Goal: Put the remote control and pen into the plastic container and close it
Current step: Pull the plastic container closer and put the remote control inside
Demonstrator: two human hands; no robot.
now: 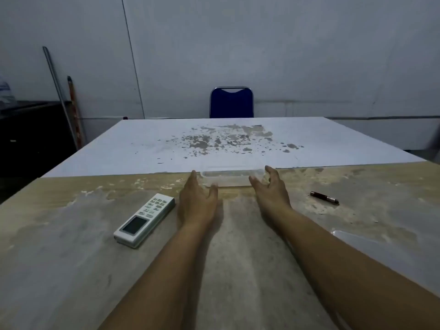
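- The white rectangular remote control [144, 220] lies on the worn tabletop [71, 270], just left of my wrist.
- My left hand [198, 201] and right hand [271, 189], fingers spread and gripping nothing, flank the clear plastic container [232, 178]; I should clasp both ends evenly.
- The dark pen [324, 197] lies farther right.

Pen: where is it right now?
In the head view, the dark slim pen with a silver tip lies on the worn table, right of the person's right hand, apart from it and outside the clear plastic container.
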